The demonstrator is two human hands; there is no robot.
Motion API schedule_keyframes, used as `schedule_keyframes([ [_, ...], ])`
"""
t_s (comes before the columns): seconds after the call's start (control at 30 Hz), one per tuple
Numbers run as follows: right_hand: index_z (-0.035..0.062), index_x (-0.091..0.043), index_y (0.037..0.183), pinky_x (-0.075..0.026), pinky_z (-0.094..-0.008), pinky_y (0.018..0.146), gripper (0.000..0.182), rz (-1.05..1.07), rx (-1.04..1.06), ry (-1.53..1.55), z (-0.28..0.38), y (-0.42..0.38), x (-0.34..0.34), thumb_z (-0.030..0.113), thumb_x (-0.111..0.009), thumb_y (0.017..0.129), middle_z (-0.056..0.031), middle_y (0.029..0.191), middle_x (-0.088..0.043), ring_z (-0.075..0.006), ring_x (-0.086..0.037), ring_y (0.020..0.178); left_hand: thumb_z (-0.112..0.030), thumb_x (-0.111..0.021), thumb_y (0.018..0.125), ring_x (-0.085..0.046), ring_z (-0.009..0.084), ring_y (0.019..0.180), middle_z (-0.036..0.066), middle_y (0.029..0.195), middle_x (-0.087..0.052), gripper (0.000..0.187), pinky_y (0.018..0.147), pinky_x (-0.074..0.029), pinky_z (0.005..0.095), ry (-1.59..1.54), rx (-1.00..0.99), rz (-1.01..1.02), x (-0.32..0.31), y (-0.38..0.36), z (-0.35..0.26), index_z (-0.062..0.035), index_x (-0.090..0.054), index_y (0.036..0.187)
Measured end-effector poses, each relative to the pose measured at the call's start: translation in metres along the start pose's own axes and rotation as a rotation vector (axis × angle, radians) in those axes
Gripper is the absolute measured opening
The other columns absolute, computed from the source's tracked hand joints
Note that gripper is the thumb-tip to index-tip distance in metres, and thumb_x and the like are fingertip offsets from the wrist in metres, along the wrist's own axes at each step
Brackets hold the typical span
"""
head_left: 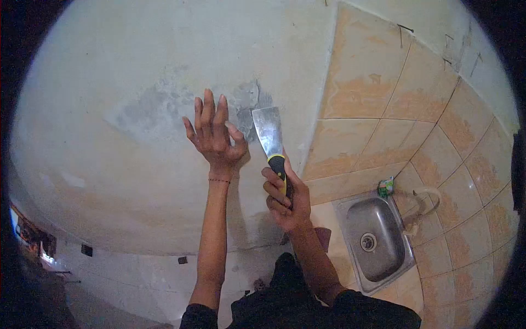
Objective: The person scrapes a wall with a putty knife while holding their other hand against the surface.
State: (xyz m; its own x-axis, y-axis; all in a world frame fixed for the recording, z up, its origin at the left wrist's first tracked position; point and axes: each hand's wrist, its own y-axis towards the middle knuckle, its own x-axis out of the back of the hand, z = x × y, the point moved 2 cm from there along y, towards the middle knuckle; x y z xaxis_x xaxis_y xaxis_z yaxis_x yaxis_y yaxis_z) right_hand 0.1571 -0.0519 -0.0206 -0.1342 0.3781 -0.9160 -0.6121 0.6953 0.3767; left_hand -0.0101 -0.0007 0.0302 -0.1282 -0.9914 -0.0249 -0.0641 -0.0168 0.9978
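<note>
My right hand (289,200) is wrapped round the black-and-yellow handle of a putty knife (268,130). Its broad metal blade points up, with the edge close to a rough grey patch (247,104) on the pale wall. To the left of the blade, my left hand (215,131) is raised against the wall with its fingers spread, holding nothing. A wider smear of grey (150,107) on the wall reaches out to the left behind that hand. A thin bracelet circles my left wrist.
A steel sink (378,241) is set in the counter at lower right, with a green-and-white packet (386,186) at its back corner. Beside it is a pale curved tap (427,200). Cream and orange tiles (364,71) cover the wall to the right.
</note>
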Motion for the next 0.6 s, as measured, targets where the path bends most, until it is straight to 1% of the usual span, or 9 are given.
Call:
schedule_keyframes([
  [0.1,0.0241,-0.026,0.157,-0.034,-0.0134,0.032,0.049,0.005,0.006,-0.021,0.007,0.005,-0.011,0.024,-0.037,0.109,-0.0018,0.082,-0.040,-0.0045,-0.038,0.057,-0.019,-0.046,0.085,-0.038,0.0272,0.145,0.008,0.152,-0.049,0.058,0.124,-0.006,0.0495,0.002,0.002,0.000,0.000,0.000,-0.002,-0.0154,-0.055,0.142],
  [0.2,0.0279,-0.018,0.159,-0.035,-0.0133,0.033,0.054,0.002,0.013,-0.004,0.005,0.009,-0.027,0.022,-0.037,0.109,-0.0028,0.085,-0.040,-0.0054,-0.038,0.060,-0.019,-0.046,0.085,-0.039,0.0273,0.145,0.008,0.152,-0.049,0.057,0.124,-0.006,0.0492,0.005,-0.003,-0.006,-0.001,0.000,0.001,-0.0158,-0.055,0.141],
  [0.3,0.0308,-0.017,0.159,-0.035,-0.0144,0.032,0.056,0.097,-0.010,0.097,0.002,0.007,-0.021,0.017,-0.037,0.109,-0.0055,0.089,-0.037,-0.0071,-0.037,0.057,-0.020,-0.046,0.086,-0.040,0.0273,0.145,0.008,0.152,-0.049,0.056,0.124,-0.006,0.0491,0.000,0.000,-0.012,0.000,0.000,-0.001,-0.0159,-0.056,0.141],
  [0.4,0.0320,-0.013,0.160,-0.035,-0.0144,0.032,0.060,0.081,-0.004,0.136,0.002,0.004,-0.015,0.015,-0.037,0.108,-0.0055,0.089,-0.036,-0.0074,-0.037,0.057,-0.020,-0.045,0.086,-0.040,0.0272,0.144,0.007,0.152,-0.049,0.056,0.124,-0.007,0.0495,0.015,0.001,-0.008,-0.001,0.000,0.001,-0.0161,-0.056,0.141],
  [0.5,0.0340,-0.008,0.161,-0.036,-0.0149,0.031,0.064,0.138,-0.018,0.163,0.001,0.006,-0.025,0.015,-0.038,0.107,-0.0059,0.089,-0.035,-0.0076,-0.036,0.056,-0.020,-0.045,0.086,-0.040,0.0271,0.144,0.007,0.152,-0.050,0.056,0.124,-0.007,0.0496,0.013,-0.007,-0.019,-0.003,-0.001,0.001,-0.0161,-0.056,0.141],
  [0.6,0.0345,-0.013,0.160,-0.033,-0.0147,0.031,0.058,0.128,-0.055,0.175,0.004,0.001,-0.027,0.024,-0.039,0.109,-0.0058,0.090,-0.039,-0.0071,-0.036,0.058,-0.020,-0.045,0.085,-0.040,0.0267,0.144,0.007,0.151,-0.050,0.057,0.124,-0.006,0.0492,0.012,-0.013,-0.026,-0.003,0.000,0.000,-0.0162,-0.057,0.140],
])
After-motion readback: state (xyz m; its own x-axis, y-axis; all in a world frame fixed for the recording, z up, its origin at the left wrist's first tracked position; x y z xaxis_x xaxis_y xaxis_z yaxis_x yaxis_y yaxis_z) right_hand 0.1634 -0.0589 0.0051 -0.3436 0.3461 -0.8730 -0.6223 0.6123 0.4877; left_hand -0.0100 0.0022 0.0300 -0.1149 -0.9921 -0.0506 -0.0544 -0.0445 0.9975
